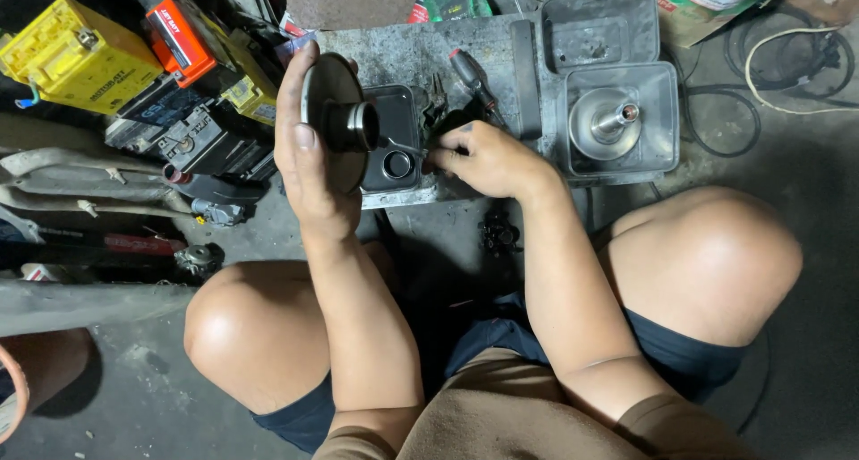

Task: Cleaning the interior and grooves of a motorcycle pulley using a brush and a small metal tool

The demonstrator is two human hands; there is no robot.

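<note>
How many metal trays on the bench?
3. One square tray behind the disc in the left hand; one empty tray at the top; one tray below it holding a pulley part. Others may be hidden.

Pulley disc (pixel 333 111) dull grey metal, smooth hub with slight shine. Square trays (pixel 664 120) grimy matt metal. Bench (pixel 420 53) rough, greasy, stained. Yellow battery case (pixel 67 53) glossy plastic. Floor (pixel 161 388) rough concrete.

— What lies around the low grey concrete block (pixel 403 53)?

— A dusty grey cement floor (pixel 805 191), dimly lit. Off the block's left edge stand yellow and black box-shaped batteries (pixel 76 53); past its right edge, coiled black and white cables (pixel 787 62).

— And the far right corner?

— Torn brown cardboard (pixel 698 12), probably a box.
</note>
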